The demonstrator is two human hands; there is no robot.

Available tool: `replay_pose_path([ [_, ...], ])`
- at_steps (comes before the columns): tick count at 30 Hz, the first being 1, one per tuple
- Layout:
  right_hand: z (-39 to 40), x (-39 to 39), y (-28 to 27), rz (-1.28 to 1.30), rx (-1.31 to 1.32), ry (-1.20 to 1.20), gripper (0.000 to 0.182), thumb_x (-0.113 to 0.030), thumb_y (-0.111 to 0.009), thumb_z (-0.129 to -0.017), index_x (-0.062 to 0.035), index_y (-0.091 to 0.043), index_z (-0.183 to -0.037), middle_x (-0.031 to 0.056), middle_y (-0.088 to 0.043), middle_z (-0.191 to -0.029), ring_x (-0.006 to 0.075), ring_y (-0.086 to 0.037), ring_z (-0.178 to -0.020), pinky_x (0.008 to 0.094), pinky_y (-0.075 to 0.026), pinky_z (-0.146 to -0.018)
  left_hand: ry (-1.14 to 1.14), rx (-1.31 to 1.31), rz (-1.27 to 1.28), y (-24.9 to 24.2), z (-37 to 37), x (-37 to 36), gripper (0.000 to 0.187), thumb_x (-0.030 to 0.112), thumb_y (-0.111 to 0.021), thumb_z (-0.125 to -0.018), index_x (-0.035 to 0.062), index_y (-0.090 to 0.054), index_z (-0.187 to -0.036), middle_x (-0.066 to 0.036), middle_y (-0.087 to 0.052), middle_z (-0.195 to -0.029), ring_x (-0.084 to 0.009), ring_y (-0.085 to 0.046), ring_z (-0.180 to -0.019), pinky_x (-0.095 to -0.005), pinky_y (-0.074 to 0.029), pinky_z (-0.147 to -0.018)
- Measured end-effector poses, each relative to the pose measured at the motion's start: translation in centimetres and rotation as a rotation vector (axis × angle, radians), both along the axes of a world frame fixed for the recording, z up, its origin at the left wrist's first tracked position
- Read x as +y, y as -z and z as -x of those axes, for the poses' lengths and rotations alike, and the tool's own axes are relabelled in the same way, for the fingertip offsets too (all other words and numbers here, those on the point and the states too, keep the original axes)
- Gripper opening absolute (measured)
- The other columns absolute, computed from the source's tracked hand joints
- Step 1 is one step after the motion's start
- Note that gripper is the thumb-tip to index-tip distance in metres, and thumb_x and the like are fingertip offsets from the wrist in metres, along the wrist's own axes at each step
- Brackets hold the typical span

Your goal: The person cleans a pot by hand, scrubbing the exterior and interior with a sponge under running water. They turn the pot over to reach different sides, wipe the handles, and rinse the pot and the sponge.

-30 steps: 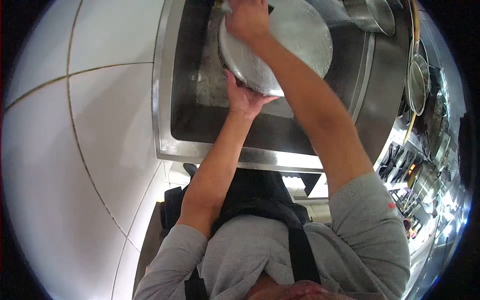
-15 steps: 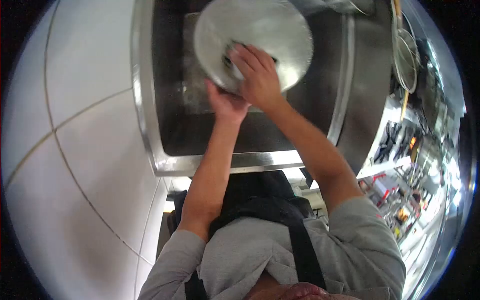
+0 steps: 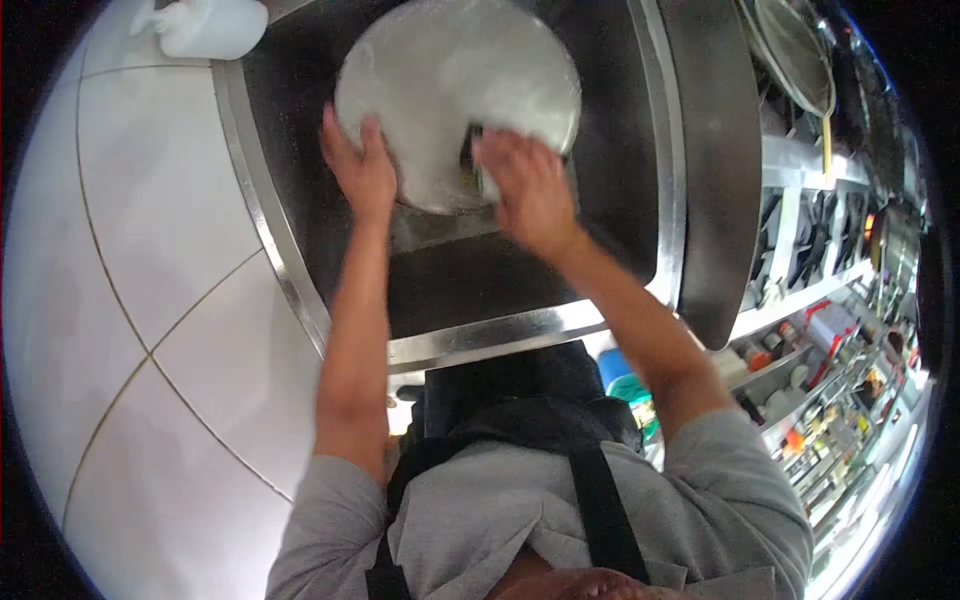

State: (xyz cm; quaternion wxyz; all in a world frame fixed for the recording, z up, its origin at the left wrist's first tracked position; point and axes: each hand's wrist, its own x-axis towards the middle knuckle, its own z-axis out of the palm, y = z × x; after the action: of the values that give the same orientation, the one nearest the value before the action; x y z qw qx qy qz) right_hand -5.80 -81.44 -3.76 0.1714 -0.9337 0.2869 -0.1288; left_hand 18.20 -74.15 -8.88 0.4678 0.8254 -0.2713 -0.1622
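A large round metal lid or pan [image 3: 440,90], wet and whitish with suds, lies inside a dark metal sink [image 3: 490,335]. At its left edge my left hand [image 3: 365,170] holds the rim, fingers on the near-left side. My right hand [image 3: 530,190] presses a dark scrubbing pad [image 3: 471,155] against the lower right part of the round surface. The right fingers are blurred by motion and partly cover the pad.
A white plastic bottle [image 3: 215,27] stands at the sink's upper left corner. White tiles [image 3: 170,230] line the left side. At the upper right hangs a strainer [image 3: 795,55] with a yellow handle, and shelves [image 3: 790,345] with kitchen items lie beyond.
My left hand has moved from under the near edge to the left rim. The round metal piece sits further left in view, and the pad is now at its lower right.
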Motion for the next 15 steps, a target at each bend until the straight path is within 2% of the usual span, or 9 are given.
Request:
replay_pose_path([
  [1,-2.1,-2.3,0.2,0.099,-0.034,0.08,0.068,-0.016,-0.07,-0.074,-0.0122,-0.06,-0.141,0.0105,-0.057,-0.144,0.0335,-0.051,-0.136,0.0525,-0.038,-0.113,0.245,-0.465,-0.101,-1.7,-1.8,-1.6,0.063,0.042,-0.049,-0.106,0.0117,-0.037,-0.16,-0.029,-0.038,-0.159,-0.048,-0.044,-0.141,-0.0517,-0.037,-0.117],
  [3,-9.5,-12.4,2.6,0.2,-0.152,0.184,0.071,-0.021,-0.072,-0.077,-0.012,-0.056,-0.145,0.0115,-0.056,-0.144,0.0343,-0.05,-0.135,0.0538,-0.035,-0.115,0.331,-0.567,-0.21,-2.0,-3.5,-3.9,0.06,0.04,-0.05,-0.105,0.0162,-0.039,-0.159,-0.032,-0.039,-0.156,-0.0487,-0.045,-0.139,-0.0515,-0.039,-0.116],
  [4,-12.8,-14.9,2.1,0.276,-0.093,0.263,0.052,-0.022,-0.064,-0.087,-0.008,-0.062,-0.137,0.016,-0.06,-0.141,0.0344,-0.057,-0.127,0.0482,-0.043,-0.109,0.403,-0.666,-0.306,-1.9,-3.6,-4.5,0.057,0.038,-0.05,-0.104,0.0207,-0.042,-0.158,-0.035,-0.04,-0.153,-0.0494,-0.047,-0.138,-0.0514,-0.041,-0.114],
  [5,-15.0,-15.9,1.5,0.35,-0.038,0.347,0.039,-0.024,-0.057,-0.096,-0.0041,-0.068,-0.128,0.0204,-0.063,-0.138,0.0346,-0.065,-0.12,0.0426,-0.052,-0.102,0.42,-0.674,-0.318,-1.3,-3.9,-4.4,0.057,0.038,-0.05,-0.104,0.0207,-0.042,-0.158,-0.035,-0.04,-0.153,-0.0494,-0.047,-0.138,-0.0514,-0.041,-0.114],
  [6,-13.4,-15.1,2.0,0.336,-0.036,0.372,0.039,-0.024,-0.057,-0.096,-0.0041,-0.068,-0.128,0.0204,-0.063,-0.138,0.0346,-0.065,-0.12,0.0426,-0.052,-0.102,0.424,-0.682,-0.282,-0.7,-4.1,-4.2,0.056,0.039,-0.051,-0.104,0.0245,-0.043,-0.157,-0.034,-0.041,-0.153,-0.049,-0.047,-0.137,-0.0522,-0.042,-0.113],
  [8,-7.1,-11.1,2.4,0.203,-0.112,0.323,0.073,-0.022,-0.072,-0.078,-0.0122,-0.052,-0.148,0.013,-0.055,-0.145,0.0367,-0.05,-0.135,0.0546,-0.037,-0.114,0.405,-0.679,-0.227,-0.7,-4.3,-4.5,0.054,0.039,-0.051,-0.104,0.0283,-0.044,-0.156,-0.033,-0.041,-0.153,-0.0486,-0.048,-0.137,-0.053,-0.044,-0.111],
  [10,-1.1,-4.5,1.5,0.151,-0.002,0.497,0.062,-0.023,-0.071,-0.081,-0.0134,-0.059,-0.141,0.0147,-0.056,-0.144,0.0419,-0.048,-0.137,0.0594,-0.039,-0.11,0.352,-0.542,-0.296,-2.3,-3.5,-4.6,0.054,0.041,-0.051,-0.103,0.028,-0.046,-0.155,-0.032,-0.041,-0.153,-0.0493,-0.048,-0.136,-0.0529,-0.044,-0.111],
  [13,-2.3,-6.5,3.1,0.119,-0.088,0.663,0.056,-0.027,-0.07,-0.085,-0.0129,-0.06,-0.138,0.0173,-0.055,-0.146,0.0447,-0.051,-0.133,0.0591,-0.045,-0.106,0.337,-0.528,-0.259,-2.4,-3.2,-4.5,0.054,0.042,-0.052,-0.103,0.0285,-0.047,-0.154,-0.032,-0.042,-0.153,-0.0494,-0.048,-0.136,-0.0523,-0.045,-0.11],
  [15,-5.3,-14.9,1.2,-0.36,0.19,0.671,0.053,-0.033,-0.065,-0.093,-0.0107,-0.054,-0.14,0.022,-0.058,-0.133,0.0479,-0.063,-0.113,0.0524,-0.056,-0.089,0.338,-0.557,-0.258,-1.8,-4.0,-4.6,0.054,0.042,-0.052,-0.103,0.0283,-0.048,-0.154,-0.031,-0.042,-0.153,-0.0491,-0.048,-0.136,-0.052,-0.045,-0.11],
])
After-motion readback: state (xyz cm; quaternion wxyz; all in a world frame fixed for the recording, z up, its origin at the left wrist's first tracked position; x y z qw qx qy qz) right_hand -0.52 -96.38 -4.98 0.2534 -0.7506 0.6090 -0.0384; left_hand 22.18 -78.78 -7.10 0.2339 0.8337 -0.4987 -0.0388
